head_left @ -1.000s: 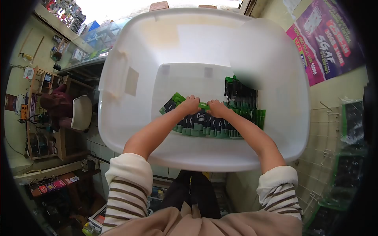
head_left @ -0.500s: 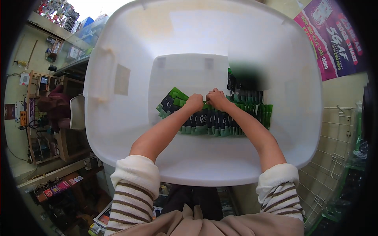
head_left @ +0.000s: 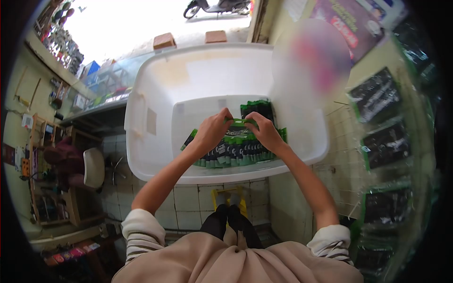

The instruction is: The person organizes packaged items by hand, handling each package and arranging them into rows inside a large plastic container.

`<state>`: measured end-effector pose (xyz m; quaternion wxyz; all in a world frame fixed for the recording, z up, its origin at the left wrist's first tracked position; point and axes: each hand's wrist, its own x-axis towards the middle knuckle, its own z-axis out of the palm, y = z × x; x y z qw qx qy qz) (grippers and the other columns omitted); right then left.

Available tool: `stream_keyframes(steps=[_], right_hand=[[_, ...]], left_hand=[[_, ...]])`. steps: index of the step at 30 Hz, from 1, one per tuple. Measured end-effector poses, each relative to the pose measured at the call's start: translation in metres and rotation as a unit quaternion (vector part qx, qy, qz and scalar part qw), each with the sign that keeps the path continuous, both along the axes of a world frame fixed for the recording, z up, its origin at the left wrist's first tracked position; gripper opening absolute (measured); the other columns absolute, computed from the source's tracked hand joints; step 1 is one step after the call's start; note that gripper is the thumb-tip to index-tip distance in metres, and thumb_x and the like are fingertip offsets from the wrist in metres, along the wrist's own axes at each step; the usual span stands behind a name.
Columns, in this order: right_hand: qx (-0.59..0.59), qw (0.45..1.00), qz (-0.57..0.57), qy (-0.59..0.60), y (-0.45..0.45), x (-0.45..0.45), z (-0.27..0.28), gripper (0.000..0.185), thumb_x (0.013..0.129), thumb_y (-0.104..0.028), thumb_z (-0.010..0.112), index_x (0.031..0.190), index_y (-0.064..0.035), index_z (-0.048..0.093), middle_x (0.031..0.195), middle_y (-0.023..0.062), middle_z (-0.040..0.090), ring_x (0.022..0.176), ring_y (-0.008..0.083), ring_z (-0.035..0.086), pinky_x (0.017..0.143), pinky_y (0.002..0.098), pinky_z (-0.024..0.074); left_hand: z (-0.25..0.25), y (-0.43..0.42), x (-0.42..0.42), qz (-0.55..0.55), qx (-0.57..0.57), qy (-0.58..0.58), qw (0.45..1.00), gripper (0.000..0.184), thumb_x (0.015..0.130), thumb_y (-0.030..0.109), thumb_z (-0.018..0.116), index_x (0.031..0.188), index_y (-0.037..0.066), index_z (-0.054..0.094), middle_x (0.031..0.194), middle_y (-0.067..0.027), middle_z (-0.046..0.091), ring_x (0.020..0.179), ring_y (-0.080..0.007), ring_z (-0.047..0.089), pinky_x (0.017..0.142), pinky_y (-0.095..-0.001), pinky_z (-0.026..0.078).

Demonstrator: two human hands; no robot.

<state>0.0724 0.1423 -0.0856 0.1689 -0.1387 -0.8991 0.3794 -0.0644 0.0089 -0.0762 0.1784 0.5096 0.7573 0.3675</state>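
A white plastic tub (head_left: 155, 174) is in front of me, with a row of green and black sachets (head_left: 226, 153) along its near side. Above that row, a green-topped sachet (head_left: 238, 132) is stretched between my two hands. My left hand (head_left: 212, 128) pinches its left top corner, and the fingers of my right hand (head_left: 264, 130) are closed on the right one. A slot shows in the green top strip. Behind my right hand, more dark green sachets (head_left: 257, 108) are stacked at the back of the tub. My forearms and hands hide parts of the row.
Plastic-wrapped dark packs (head_left: 377, 92) hang on the right wall. A glass display case (head_left: 101, 94) stands beyond the tub at left. A person in maroon (head_left: 66, 162) sits near a white chair (head_left: 94, 167). Below me is a yellow stool (head_left: 230, 198). A blurred patch covers the tub's right corner.
My view has drawn back and tilted, so the doorway, floor and hanging packs now show. Both hands have lifted a sachet's top edge above the row, where it faces me.
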Motion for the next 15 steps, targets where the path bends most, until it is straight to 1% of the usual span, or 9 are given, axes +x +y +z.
stream_keyframes(steps=[1, 2, 3, 6, 9, 10, 11, 12, 15], right_hand=[[0.013, 1.000, -0.013, 0.007, -0.006, 0.015, 0.020, 0.015, 0.080, -0.008, 0.057, 0.090, -0.0005, 0.050, 0.083, 0.0125, 0.056, 0.077, 0.0285, 0.057, 0.065, 0.0342, 0.0444], [0.016, 0.996, -0.056, 0.064, -0.013, 0.031, 0.036, 0.014, 0.080, -0.008, 0.057, 0.089, -0.0007, 0.050, 0.082, 0.0118, 0.056, 0.076, 0.0272, 0.057, 0.065, 0.0333, 0.0443], [0.018, 0.987, -0.100, 0.123, -0.021, 0.048, 0.052, 0.013, 0.080, -0.009, 0.058, 0.088, -0.0010, 0.050, 0.082, 0.0110, 0.055, 0.075, 0.0259, 0.057, 0.065, 0.0325, 0.0443], [0.023, 0.970, -0.172, 0.171, -0.047, 0.101, 0.090, 0.012, 0.080, -0.006, 0.058, 0.088, -0.0021, 0.051, 0.081, 0.0099, 0.055, 0.076, 0.0234, 0.057, 0.067, 0.0309, 0.0442], [0.054, 0.947, -0.236, 0.213, -0.072, 0.156, 0.108, 0.012, 0.078, -0.004, 0.060, 0.087, -0.0024, 0.052, 0.081, 0.0092, 0.055, 0.078, 0.0227, 0.058, 0.069, 0.0302, 0.0441], [0.056, 0.939, -0.265, 0.213, -0.077, 0.174, 0.108, 0.011, 0.078, -0.004, 0.059, 0.087, -0.0021, 0.052, 0.081, 0.0091, 0.055, 0.078, 0.0223, 0.058, 0.069, 0.0303, 0.0441], [0.057, 0.931, -0.292, 0.213, -0.081, 0.192, 0.105, 0.011, 0.078, -0.003, 0.059, 0.086, -0.0019, 0.052, 0.081, 0.0090, 0.055, 0.079, 0.0220, 0.058, 0.070, 0.0305, 0.0441], [0.053, 0.921, -0.312, 0.226, -0.085, 0.207, 0.100, 0.010, 0.077, -0.001, 0.059, 0.085, -0.0007, 0.052, 0.079, 0.0076, 0.054, 0.076, 0.0161, 0.054, 0.070, 0.0264, 0.0422], [0.030, 0.904, -0.360, 0.228, -0.104, 0.251, 0.083, 0.010, 0.078, -0.002, 0.059, 0.085, -0.0004, 0.052, 0.079, 0.0072, 0.054, 0.076, 0.0153, 0.054, 0.070, 0.0262, 0.0420]], left_hand=[[0.014, -0.001, 0.009, -0.007, 0.079, -0.048, 0.996, 0.014, 0.081, 0.011, 0.054, 0.087, 0.000, 0.046, 0.077, -0.0153, 0.060, 0.071, -0.0344, 0.056, 0.063, -0.0399, 0.044], [0.026, -0.001, 0.019, -0.023, 0.130, -0.066, 0.989, 0.014, 0.082, 0.010, 0.055, 0.089, 0.000, 0.047, 0.077, -0.0133, 0.059, 0.068, -0.0267, 0.057, 0.063, -0.0345, 0.045], [0.040, 0.000, 0.031, -0.042, 0.139, -0.060, 0.988, 0.014, 0.082, 0.010, 0.055, 0.089, 0.000, 0.047, 0.077, -0.0133, 0.059, 0.068, -0.0267, 0.057, 0.063, -0.0345, 0.045], [0.083, -0.002, 0.077, -0.123, 0.209, -0.195, 0.950, 0.009, 0.086, 0.006, 0.051, 0.091, 0.000, 0.047, 0.088, -0.0075, 0.059, 0.083, -0.0122, 0.057, 0.074, -0.0265, 0.045], [0.097, 0.002, 0.123, -0.187, 0.202, -0.253, 0.927, 0.009, 0.085, 0.005, 0.050, 0.093, 0.001, 0.047, 0.090, -0.0071, 0.058, 0.085, -0.0113, 0.056, 0.076, -0.0257, 0.044], [0.097, 0.003, 0.141, -0.195, 0.211, -0.277, 0.917, 0.011, 0.083, 0.004, 0.054, 0.092, 0.000, 0.048, 0.083, -0.0078, 0.059, 0.078, -0.0120, 0.056, 0.072, -0.0253, 0.044], [0.095, 0.005, 0.159, -0.209, 0.215, -0.274, 0.914, 0.011, 0.083, 0.004, 0.054, 0.092, 0.000, 0.048, 0.083, -0.0078, 0.059, 0.078, -0.0120, 0.056, 0.072, -0.0253, 0.044], [0.092, 0.006, 0.175, -0.230, 0.219, -0.286, 0.904, 0.011, 0.083, 0.004, 0.054, 0.092, 0.001, 0.048, 0.083, -0.0075, 0.058, 0.078, -0.0119, 0.056, 0.072, -0.0253, 0.044], [0.080, 0.003, 0.218, -0.271, 0.212, -0.287, 0.894, 0.013, 0.082, 0.004, 0.055, 0.093, 0.001, 0.048, 0.084, -0.0071, 0.058, 0.081, -0.0109, 0.055, 0.073, -0.0251, 0.044]])
